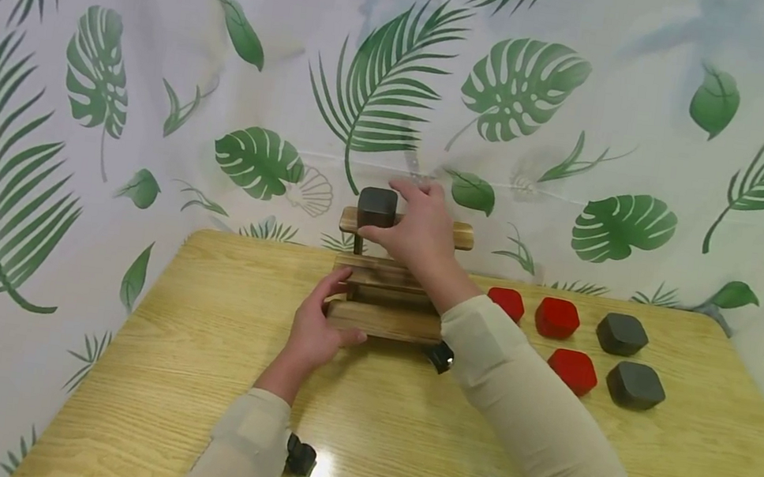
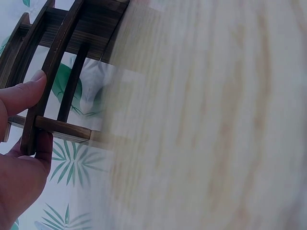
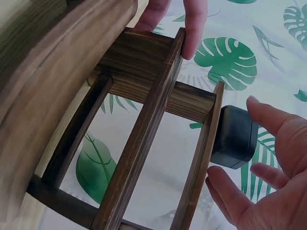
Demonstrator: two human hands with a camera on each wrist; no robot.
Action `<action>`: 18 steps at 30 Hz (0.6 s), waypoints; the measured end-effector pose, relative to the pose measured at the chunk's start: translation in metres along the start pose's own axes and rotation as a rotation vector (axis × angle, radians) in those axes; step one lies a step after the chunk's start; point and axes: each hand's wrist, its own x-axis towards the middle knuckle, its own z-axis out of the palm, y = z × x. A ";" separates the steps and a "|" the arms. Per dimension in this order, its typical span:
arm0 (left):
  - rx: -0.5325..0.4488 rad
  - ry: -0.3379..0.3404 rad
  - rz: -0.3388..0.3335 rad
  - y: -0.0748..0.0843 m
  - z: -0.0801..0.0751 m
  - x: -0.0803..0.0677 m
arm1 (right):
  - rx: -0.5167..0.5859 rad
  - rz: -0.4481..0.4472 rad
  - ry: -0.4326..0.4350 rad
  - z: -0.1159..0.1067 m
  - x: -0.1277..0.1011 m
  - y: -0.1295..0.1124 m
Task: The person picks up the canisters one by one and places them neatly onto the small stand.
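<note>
A small three-tier wooden display rack (image 1: 386, 320) stands at the back of the table. On the left end of its top tier is a dark grey, round-cornered box (image 1: 376, 204), upright. My right hand (image 1: 422, 227) pinches this box loosely, its digits on opposite sides of it, as the right wrist view shows. My left hand (image 1: 319, 330) grips the rack's left end. In the left wrist view, its thumb (image 2: 29, 93) lies across a dark wooden slat (image 2: 57, 57), with fingers on the other side.
Right of the rack lie several similar boxes: red ones (image 1: 557, 318) and dark grey ones (image 1: 636, 385). A leaf-print cloth (image 1: 402, 74) hangs close behind the table (image 1: 224, 299). Black wrist-worn devices (image 1: 301, 458) show beside the sleeves.
</note>
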 end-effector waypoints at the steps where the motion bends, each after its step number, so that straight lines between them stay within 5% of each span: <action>1: -0.002 -0.001 -0.001 0.001 0.000 0.000 | -0.002 0.003 -0.002 -0.001 0.000 0.001; 18: -0.026 0.003 -0.028 0.002 0.002 0.000 | 0.047 0.047 0.014 -0.013 -0.014 0.021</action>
